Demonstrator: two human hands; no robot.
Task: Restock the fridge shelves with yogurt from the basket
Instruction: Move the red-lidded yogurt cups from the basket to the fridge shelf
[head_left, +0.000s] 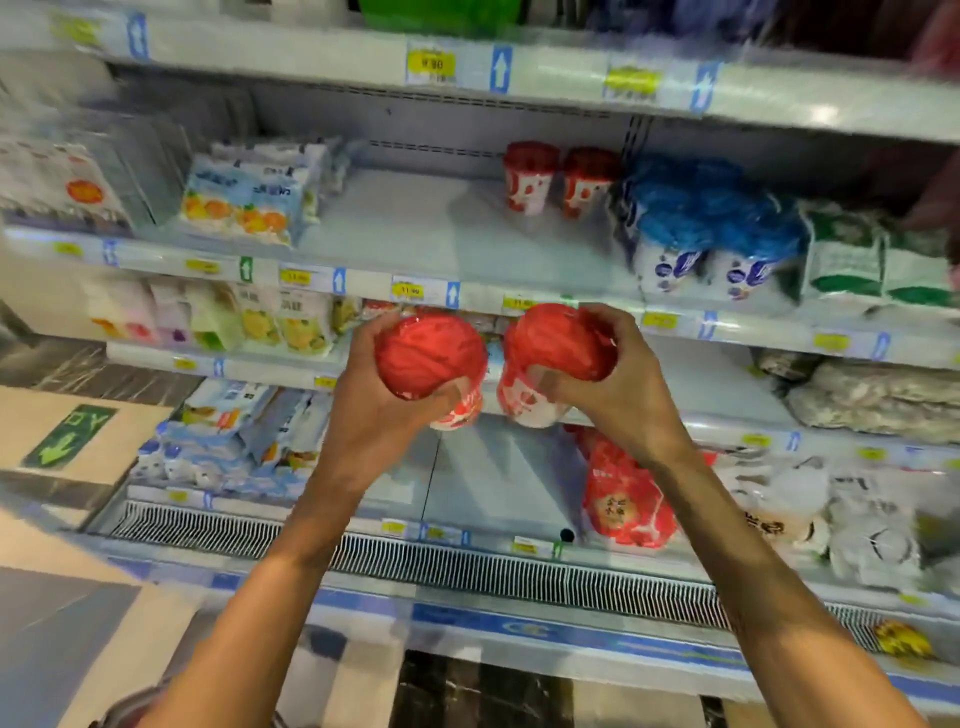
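Note:
My left hand (374, 395) grips a yogurt cup with a red lid (430, 358), held up in front of the open fridge. My right hand (618, 384) grips a second red-lidded yogurt cup (558, 345) right beside the first. Both cups tilt their lids toward me, just below the front edge of the middle shelf (415, 234). At the back of that shelf stand two matching red-lidded cups (530, 179). The basket is mostly out of view; only a dark rim shows at the bottom left.
Blue-lidded yogurt cups (701, 239) and green-and-white packs (852, 254) fill the shelf's right side; orange-printed packs (244, 202) sit at its left. A red bag (623, 499) lies on the bottom shelf. The vent grille (467, 566) runs along the fridge front.

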